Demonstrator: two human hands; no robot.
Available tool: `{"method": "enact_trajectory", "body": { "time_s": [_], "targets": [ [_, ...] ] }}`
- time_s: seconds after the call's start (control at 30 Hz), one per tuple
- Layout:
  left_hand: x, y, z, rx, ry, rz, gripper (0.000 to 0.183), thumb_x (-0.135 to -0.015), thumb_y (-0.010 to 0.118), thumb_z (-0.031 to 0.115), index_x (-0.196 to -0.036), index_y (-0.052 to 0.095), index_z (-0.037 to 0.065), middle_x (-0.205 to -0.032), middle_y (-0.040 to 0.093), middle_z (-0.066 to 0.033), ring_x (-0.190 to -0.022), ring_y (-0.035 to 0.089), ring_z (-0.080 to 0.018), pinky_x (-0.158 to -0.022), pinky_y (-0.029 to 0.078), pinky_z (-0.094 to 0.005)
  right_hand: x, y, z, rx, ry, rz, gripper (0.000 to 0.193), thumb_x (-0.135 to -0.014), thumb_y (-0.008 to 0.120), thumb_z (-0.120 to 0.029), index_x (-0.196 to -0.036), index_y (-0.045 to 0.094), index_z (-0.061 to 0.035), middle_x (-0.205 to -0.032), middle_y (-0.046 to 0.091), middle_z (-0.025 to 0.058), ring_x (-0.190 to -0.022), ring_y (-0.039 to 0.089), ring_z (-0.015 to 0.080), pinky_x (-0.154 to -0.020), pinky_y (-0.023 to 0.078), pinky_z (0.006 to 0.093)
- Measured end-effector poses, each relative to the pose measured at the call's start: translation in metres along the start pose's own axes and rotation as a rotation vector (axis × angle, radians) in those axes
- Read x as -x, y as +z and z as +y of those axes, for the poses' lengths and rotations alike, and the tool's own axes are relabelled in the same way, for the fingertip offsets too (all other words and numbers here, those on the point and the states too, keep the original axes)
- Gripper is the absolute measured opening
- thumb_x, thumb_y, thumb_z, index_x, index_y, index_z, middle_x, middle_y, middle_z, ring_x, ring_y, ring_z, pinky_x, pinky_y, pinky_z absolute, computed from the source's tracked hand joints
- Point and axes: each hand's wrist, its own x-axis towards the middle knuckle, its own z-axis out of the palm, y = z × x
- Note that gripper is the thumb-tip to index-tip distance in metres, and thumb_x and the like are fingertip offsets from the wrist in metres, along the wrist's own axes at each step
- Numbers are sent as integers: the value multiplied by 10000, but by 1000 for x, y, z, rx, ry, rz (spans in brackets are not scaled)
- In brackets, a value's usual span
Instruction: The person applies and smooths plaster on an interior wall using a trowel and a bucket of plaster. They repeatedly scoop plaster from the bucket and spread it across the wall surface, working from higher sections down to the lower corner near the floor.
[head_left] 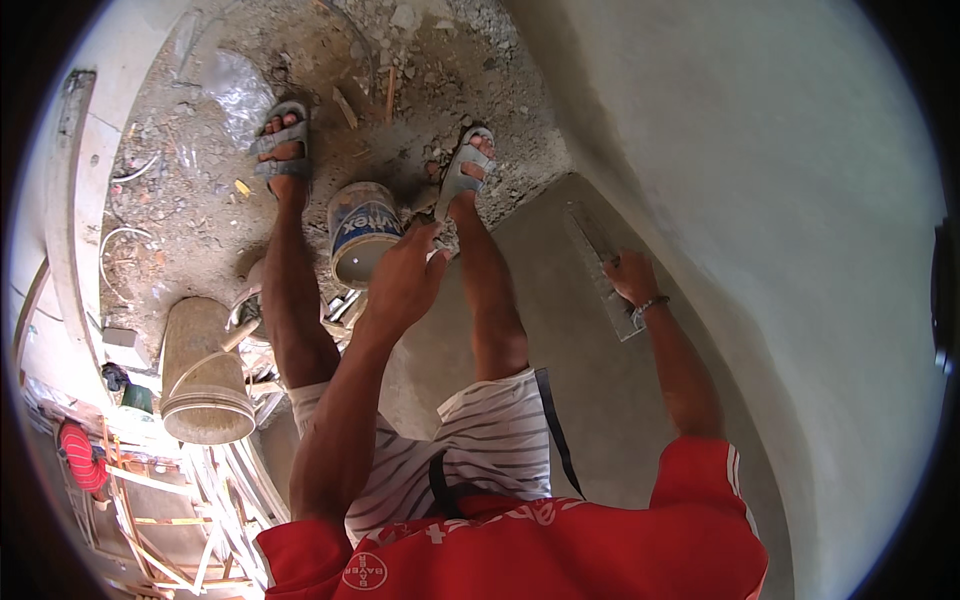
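My right hand [635, 280] is closed round the handle of a long rectangular plastering trowel [588, 232]. The trowel's blade lies along the smooth grey plastered surface [530, 290], close to where it curves into the pale wall. My left hand [405, 272] hangs over the inner side of my knees, thumb apart from the other fingers, with nothing seen in it. Just left of that hand is a small bucket [350, 215] with a blue label, its mouth facing me and grey inside.
A larger dirty bucket [205, 360] with a handle is at the left. Rubble and a clear plastic sheet [240, 95] cover the ground by my sandals. Timber strips [215, 500] lie lower left, near another person in a red striped top [80, 455]. The pale wall [790, 200] rises at right.
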Motion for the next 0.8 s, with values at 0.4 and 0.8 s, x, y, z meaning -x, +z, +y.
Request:
{"method": "enact_trajectory", "body": {
  "time_s": [0.4,0.8],
  "targets": [
    [-7,-21,-4,27,-109,63,421,-920,616,130,-1298,525,-31,-1153,628,-252,-1056,598,-437,-895,456,-490,-163,74,-21,260,299,-227,316,-841,578,-236,-1038,729,-41,-1111,691,223,-1075,661,386,-917,545,468],
    [-12,-18,1,17,-139,32,446,-906,629,126,-1304,525,-45,-1091,623,-254,-1019,589,-434,-882,446,-491,-183,97,4,271,364,-282,347,-859,567,-237,-1106,710,-40,-1138,683,226,-1104,649,392,-945,531,476]
  ]
}}
